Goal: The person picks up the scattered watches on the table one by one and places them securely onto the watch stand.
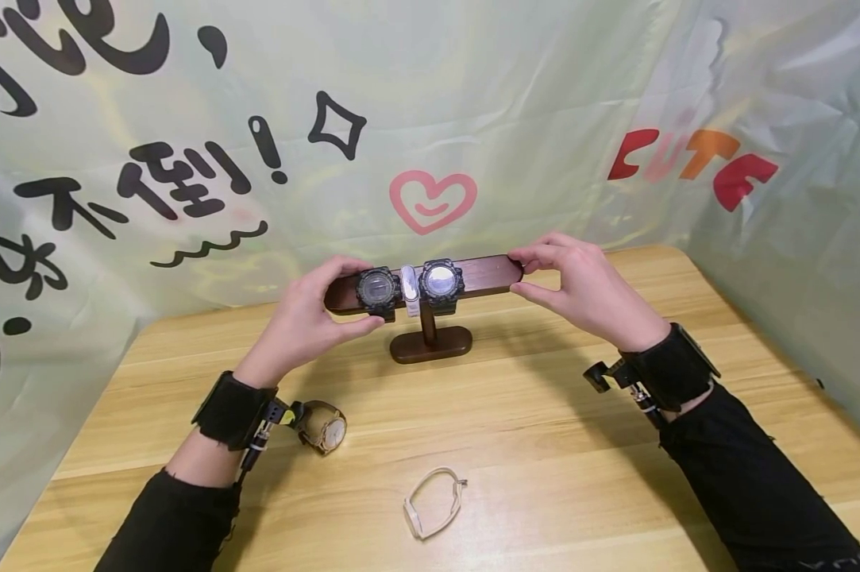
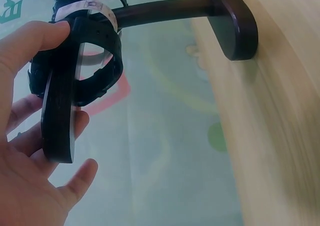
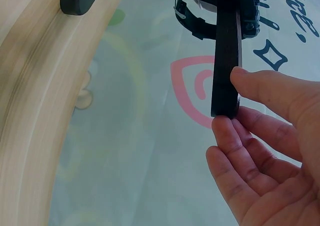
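A dark brown wooden watch stand (image 1: 488, 274) stands upright on the table, its crossbar on a post above an oval base (image 1: 430, 345). Around the bar hang a black digital watch (image 1: 377, 287), a slim white wristband (image 1: 410, 287) and another black watch (image 1: 441, 281) with a glare on its face. My left hand (image 1: 302, 316) grips the bar's left end. In the left wrist view its thumb lies on the near black watch's strap (image 2: 102, 35), with fingers behind the bar. My right hand (image 1: 588, 282) holds the right end, its thumb on the bar's edge (image 3: 227, 70).
On the wooden table (image 1: 544, 461), a gold-rimmed watch (image 1: 333, 433) with a dark strap lies near my left wrist. A cream wristband (image 1: 435, 504) lies closer to the front. A printed cloth backdrop (image 1: 530, 159) rises right behind the table.
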Tool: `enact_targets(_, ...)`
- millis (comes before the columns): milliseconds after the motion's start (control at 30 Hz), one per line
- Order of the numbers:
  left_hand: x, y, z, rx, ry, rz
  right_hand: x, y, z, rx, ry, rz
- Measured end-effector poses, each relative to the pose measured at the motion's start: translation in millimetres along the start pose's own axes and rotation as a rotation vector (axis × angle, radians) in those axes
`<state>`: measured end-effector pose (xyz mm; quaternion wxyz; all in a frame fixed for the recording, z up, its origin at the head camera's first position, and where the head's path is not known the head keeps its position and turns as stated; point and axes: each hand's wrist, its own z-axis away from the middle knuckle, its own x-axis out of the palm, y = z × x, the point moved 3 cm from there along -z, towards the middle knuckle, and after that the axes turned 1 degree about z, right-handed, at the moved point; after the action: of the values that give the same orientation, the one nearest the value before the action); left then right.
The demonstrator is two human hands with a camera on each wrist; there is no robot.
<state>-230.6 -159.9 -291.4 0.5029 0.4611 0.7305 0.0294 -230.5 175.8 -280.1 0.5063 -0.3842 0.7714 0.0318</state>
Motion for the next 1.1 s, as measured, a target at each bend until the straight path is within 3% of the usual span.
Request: enact_targets(1100,1.4,4.2,1.0,0.039,0.010,-0.044,-0.2,-0.7,-0.3,0.006,-0.002,0.009)
